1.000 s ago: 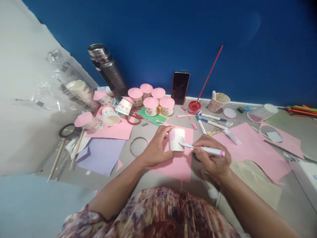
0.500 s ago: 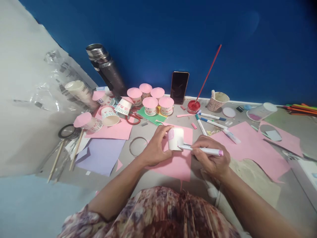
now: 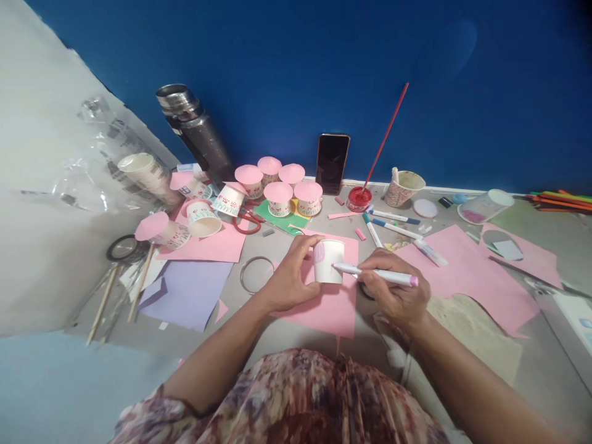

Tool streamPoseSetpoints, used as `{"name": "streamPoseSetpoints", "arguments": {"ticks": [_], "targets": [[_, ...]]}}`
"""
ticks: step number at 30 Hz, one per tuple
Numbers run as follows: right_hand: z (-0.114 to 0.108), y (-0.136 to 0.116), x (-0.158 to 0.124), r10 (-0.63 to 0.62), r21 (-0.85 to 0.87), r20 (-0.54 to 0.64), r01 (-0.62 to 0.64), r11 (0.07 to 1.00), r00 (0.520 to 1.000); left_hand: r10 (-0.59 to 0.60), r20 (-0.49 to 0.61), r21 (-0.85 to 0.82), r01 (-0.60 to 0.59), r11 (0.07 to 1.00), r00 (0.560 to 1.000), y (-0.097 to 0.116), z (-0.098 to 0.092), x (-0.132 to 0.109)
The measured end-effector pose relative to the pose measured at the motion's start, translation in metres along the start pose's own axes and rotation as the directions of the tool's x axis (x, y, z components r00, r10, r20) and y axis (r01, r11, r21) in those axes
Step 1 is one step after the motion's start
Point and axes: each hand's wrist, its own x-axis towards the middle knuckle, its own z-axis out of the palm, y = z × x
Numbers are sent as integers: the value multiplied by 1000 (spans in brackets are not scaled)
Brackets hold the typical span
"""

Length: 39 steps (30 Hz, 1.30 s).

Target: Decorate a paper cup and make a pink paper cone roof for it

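Note:
A white paper cup [image 3: 331,265] with a purple-pink patch on its left side is gripped by my left hand [image 3: 296,274], thumb low and fingers at the top. My right hand [image 3: 398,285] pinches a white marker [image 3: 383,275] with a pink end, its tip at the front of the cup. Beneath the cup lies a pink paper sheet [image 3: 335,311]. Behind stand several small decorated cups with pink cone tops [image 3: 278,192], some on a green sheet [image 3: 268,213].
A metal ring [image 3: 256,275], purple paper [image 3: 187,290] and red-handled scissors [image 3: 247,223] lie left. Markers [image 3: 395,217], a red paint pot [image 3: 359,198] and pink paper [image 3: 467,271] are right. A phone [image 3: 332,161] and flask [image 3: 198,132] lean at the wall.
The marker tip has moved slightly up on the cup's front, and a small mark shows below it. My left hand keeps its hold on the cup.

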Motion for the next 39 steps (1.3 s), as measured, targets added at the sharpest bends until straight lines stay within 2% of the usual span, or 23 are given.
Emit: {"name": "streamPoseSetpoints", "arguments": {"ticks": [10,18,25,39], "targets": [[0,-1,2,11,-31,-1,-11,999,1000,-16,0,-89,16,996,1000,0,1,1],[-4,-3,2,85,-81,-25,-87,993,996,-68,-3,-242,66,968,998,-7,2,0],[-6,-6,3,70,-116,-42,-75,990,997,-60,-17,-346,51,937,998,-12,3,1],[-6,-4,2,79,-98,-32,-82,992,996,-67,-5,-418,59,907,998,-11,4,2]]}}
